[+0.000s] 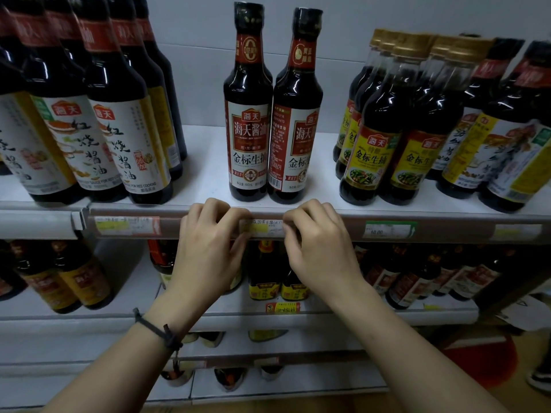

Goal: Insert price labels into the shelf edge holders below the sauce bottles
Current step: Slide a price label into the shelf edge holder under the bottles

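A white and yellow price label (pixel 264 228) sits in the grey shelf edge holder (pixel 328 226), right below two dark soy sauce bottles (pixel 250 114) with red labels. My left hand (pixel 208 242) pinches the label's left end, fingers curled over the holder's top lip. My right hand (pixel 316 242) pinches its right end the same way. Only the middle strip of the label shows between my fingers. Whether it is fully seated in the holder I cannot tell.
Other labels sit in the same holder: a red-edged one (pixel 126 225) at left, a green one (pixel 389 230) and a pale one (pixel 517 231) at right. Sauce bottles crowd the shelf left (pixel 119 129) and right (pixel 384 138). Lower shelves hold more bottles (pixel 265 272).
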`<state>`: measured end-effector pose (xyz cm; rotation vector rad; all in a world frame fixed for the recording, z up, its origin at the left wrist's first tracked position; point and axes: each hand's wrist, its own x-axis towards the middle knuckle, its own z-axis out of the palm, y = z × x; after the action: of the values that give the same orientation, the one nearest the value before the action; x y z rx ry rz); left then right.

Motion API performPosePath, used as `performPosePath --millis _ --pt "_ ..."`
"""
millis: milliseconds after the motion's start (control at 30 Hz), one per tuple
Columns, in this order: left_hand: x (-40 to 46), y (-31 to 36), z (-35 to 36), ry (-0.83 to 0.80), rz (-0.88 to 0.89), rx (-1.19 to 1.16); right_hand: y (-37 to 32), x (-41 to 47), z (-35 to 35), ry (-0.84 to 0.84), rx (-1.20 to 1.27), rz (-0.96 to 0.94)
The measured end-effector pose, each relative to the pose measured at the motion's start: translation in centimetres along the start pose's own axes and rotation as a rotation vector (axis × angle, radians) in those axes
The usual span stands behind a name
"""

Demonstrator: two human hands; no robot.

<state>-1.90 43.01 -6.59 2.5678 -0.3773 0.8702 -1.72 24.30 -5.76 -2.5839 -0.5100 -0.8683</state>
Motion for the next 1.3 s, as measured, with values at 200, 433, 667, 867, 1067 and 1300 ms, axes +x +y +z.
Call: performPosePath --millis 200,433,667,867,1067,1300 --pt "0.6 2.1 -0.5 -0.018 0.007 -0.002 1.0 0.3 -2.6 -0.021 -0.027 0.002" --pt "2.2 8.9 0.3 -0.046 0.061 -0.035 6.0 0.0 -8.2 -0.01 -0.035 0.011" --pt "3.9 21.4 3.4 0.038 0.113 -0.002 15.8 -2.5 -15.6 0.055 0.027 -0.003" --pt "3.6 33.5 8.7 0.105 0.043 0.014 26.5 -7.0 -21.1 0.065 0.138 -0.06" --pt "1.6 38.6 12.9 0.074 -0.025 0.069 33.1 -10.1 -21.2 -0.069 0.253 -0.131" --pt "0.8 36.5 19.3 0.077 0.037 0.137 37.6 -11.7 -15.7 -0.101 0.302 -0.218"
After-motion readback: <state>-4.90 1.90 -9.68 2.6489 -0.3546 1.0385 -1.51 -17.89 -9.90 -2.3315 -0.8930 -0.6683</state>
